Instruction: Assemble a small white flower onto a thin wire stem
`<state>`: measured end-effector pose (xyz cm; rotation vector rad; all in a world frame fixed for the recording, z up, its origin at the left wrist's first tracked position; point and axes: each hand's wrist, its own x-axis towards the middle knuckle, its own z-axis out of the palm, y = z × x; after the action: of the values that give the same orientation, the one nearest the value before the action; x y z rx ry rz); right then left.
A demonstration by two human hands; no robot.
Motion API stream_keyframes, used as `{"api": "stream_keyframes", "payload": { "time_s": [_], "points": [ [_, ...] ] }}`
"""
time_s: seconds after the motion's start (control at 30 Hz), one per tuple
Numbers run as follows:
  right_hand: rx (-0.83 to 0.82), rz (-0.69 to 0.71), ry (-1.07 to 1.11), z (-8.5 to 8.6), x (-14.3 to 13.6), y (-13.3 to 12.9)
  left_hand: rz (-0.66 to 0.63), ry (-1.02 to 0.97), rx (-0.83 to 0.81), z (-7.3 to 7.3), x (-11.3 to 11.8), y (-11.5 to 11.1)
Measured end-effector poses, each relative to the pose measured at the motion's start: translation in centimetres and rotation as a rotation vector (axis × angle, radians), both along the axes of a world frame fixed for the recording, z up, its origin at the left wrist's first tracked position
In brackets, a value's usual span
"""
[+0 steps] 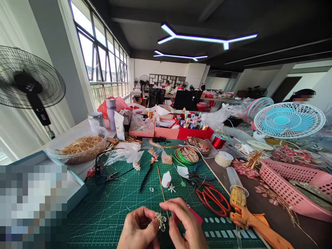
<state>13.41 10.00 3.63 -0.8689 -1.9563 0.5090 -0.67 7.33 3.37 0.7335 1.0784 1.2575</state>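
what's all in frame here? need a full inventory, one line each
cutting mat: 1, green, under the hands
clear bead flower: 1, transparent, pinched between both hands
scissors: 1, red handles, on the mat, right of the hands
glue gun: 1, orange, right edge of the mat
basket: 1, pink, far right
clear bowl: 1, holds straw-coloured strands, left rear
desk fan: 1, blue and white, right rear
standing fan: 1, black, far left
green tin: 1, mid-table
red tray: 1, holds small spools, rear
left hand: 1, bottom centre
right hand: 1, bottom centre
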Motion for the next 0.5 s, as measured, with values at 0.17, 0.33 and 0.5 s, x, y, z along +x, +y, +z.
{"api": "stream_keyframes", "payload": {
  "time_s": [0.17, 0.33, 0.5],
  "points": [
    [0.057, 0.046, -0.106, 0.93, 0.27, 0.14, -0.057, -0.118, -0.050, 0.00, -0.10, 0.11],
    [-0.147, 0.056, -0.059, 1.10, 0.11, 0.28, -0.115, -0.189, -0.072, 0.10, -0.24, 0.07],
    [-0.208, 0.096, 0.039, 0.91, 0.02, 0.70, -0.130, -0.208, -0.058, 0.26, -0.29, 0.02]
  ]
}}
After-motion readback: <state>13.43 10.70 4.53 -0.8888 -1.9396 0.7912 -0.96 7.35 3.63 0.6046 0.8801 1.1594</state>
